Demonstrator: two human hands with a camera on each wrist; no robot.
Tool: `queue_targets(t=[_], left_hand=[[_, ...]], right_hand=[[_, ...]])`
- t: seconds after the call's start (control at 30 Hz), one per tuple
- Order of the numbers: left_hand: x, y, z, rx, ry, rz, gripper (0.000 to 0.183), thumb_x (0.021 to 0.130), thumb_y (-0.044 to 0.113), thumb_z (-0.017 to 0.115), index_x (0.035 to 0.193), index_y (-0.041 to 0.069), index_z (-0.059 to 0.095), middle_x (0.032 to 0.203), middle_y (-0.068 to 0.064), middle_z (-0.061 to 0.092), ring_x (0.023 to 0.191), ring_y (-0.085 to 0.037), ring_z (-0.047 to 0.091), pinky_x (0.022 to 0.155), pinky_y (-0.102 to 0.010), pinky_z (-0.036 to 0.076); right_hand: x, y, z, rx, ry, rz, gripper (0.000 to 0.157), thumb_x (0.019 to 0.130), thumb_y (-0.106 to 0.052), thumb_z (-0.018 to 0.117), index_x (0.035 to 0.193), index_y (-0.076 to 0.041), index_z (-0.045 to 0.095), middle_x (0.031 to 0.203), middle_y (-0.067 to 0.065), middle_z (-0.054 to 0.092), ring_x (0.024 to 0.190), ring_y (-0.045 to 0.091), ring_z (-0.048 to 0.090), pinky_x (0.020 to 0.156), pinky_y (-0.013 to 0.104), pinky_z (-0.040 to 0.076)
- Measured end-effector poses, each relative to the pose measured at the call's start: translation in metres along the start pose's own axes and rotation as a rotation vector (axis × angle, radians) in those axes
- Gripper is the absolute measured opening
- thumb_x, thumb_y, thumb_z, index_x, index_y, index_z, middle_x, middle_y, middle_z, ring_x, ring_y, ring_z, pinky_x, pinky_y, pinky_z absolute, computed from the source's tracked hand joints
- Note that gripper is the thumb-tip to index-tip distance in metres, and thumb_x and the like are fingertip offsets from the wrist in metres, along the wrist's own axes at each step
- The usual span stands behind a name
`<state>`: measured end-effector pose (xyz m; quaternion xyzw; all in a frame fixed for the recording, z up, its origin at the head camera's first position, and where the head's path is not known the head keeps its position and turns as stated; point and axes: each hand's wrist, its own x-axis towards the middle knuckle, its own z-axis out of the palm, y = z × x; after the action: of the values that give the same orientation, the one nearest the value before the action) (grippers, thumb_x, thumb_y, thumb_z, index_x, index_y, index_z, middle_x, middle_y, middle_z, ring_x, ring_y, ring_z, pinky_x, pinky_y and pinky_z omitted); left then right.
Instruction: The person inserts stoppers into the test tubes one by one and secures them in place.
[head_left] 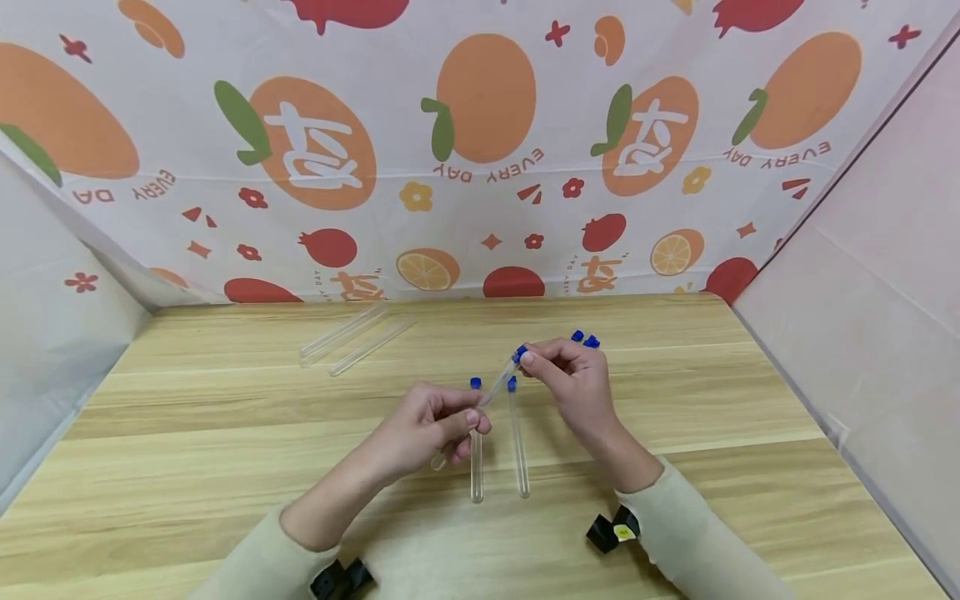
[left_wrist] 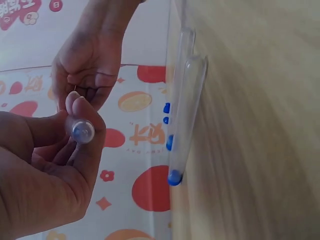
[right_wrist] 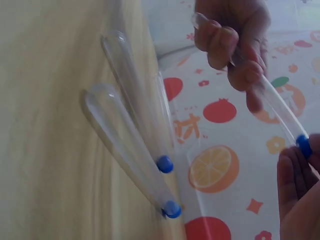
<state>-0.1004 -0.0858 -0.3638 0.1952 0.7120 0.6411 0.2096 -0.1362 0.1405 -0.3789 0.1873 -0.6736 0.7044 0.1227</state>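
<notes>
My left hand (head_left: 431,425) grips a clear test tube (head_left: 498,383) by its middle, fingers and thumb wrapped round it. The tube slants up to the right, its rounded end poking out below the left fingers in the right wrist view. At the upper end sits a blue cap (right_wrist: 303,145), pinched between the thumb and fingers of my right hand (head_left: 573,383). Under the hands, two test tubes with blue caps lie side by side on the table: one (head_left: 477,479) partly covered by the left hand, the other (head_left: 519,442) just to its right.
Several uncapped test tubes (head_left: 371,346) lie at the back left of the wooden table (head_left: 225,467). Loose blue caps (head_left: 592,342) rest beyond the right hand. A fruit-print cloth (head_left: 480,200) hangs along the back edge, with pale sheets at both sides.
</notes>
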Motion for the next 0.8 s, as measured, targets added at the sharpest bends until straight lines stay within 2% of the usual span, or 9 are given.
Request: queue_targets(t=[0.17, 0.3, 0.43, 0.67, 0.8], left_hand=[[-0.001, 0.002, -0.002, 0.122, 0.013, 0.025, 0.034, 0.101, 0.001, 0.053, 0.132, -0.014, 0.055, 0.089, -0.017, 0.071, 0.060, -0.012, 0.059, 0.052, -0.025, 0.053], [-0.003, 0.005, -0.002, 0.200, 0.021, 0.034, 0.034, 0.101, 0.002, 0.054, 0.132, -0.013, 0.057, 0.090, -0.019, 0.071, 0.059, -0.013, 0.058, 0.051, -0.026, 0.053], [-0.003, 0.007, -0.001, 0.221, 0.019, 0.043, 0.033, 0.101, 0.001, 0.054, 0.131, -0.013, 0.057, 0.089, -0.020, 0.071, 0.059, -0.014, 0.057, 0.051, -0.026, 0.052], [-0.001, 0.005, 0.001, 0.245, 0.042, 0.072, 0.032, 0.101, 0.002, 0.054, 0.129, -0.012, 0.059, 0.087, -0.017, 0.071, 0.059, -0.014, 0.058, 0.051, -0.029, 0.054], [0.001, 0.003, 0.000, 0.216, 0.048, 0.093, 0.029, 0.101, 0.004, 0.055, 0.126, -0.009, 0.062, 0.089, -0.014, 0.070, 0.064, -0.015, 0.060, 0.056, -0.027, 0.055]], right_hand=[[0.002, -0.001, -0.007, 0.018, -0.099, -0.009, 0.014, 0.093, 0.001, 0.067, 0.092, 0.015, 0.068, 0.092, 0.000, 0.075, 0.082, 0.013, 0.070, 0.078, 0.030, 0.061], [0.003, -0.002, -0.011, 0.037, -0.151, -0.006, 0.012, 0.092, 0.003, 0.067, 0.090, 0.014, 0.067, 0.094, 0.000, 0.075, 0.085, 0.013, 0.070, 0.079, 0.030, 0.060], [0.004, -0.003, -0.013, 0.058, -0.184, 0.004, 0.012, 0.091, 0.002, 0.068, 0.088, 0.014, 0.067, 0.095, 0.001, 0.074, 0.086, 0.013, 0.070, 0.079, 0.030, 0.060], [0.006, -0.005, -0.012, 0.052, -0.188, -0.010, 0.014, 0.092, 0.002, 0.068, 0.094, 0.015, 0.066, 0.095, 0.001, 0.074, 0.084, 0.012, 0.070, 0.077, 0.030, 0.061], [0.007, -0.006, -0.014, 0.032, -0.146, 0.011, 0.015, 0.094, -0.004, 0.067, 0.098, 0.011, 0.068, 0.093, 0.002, 0.075, 0.081, 0.017, 0.070, 0.076, 0.033, 0.061]])
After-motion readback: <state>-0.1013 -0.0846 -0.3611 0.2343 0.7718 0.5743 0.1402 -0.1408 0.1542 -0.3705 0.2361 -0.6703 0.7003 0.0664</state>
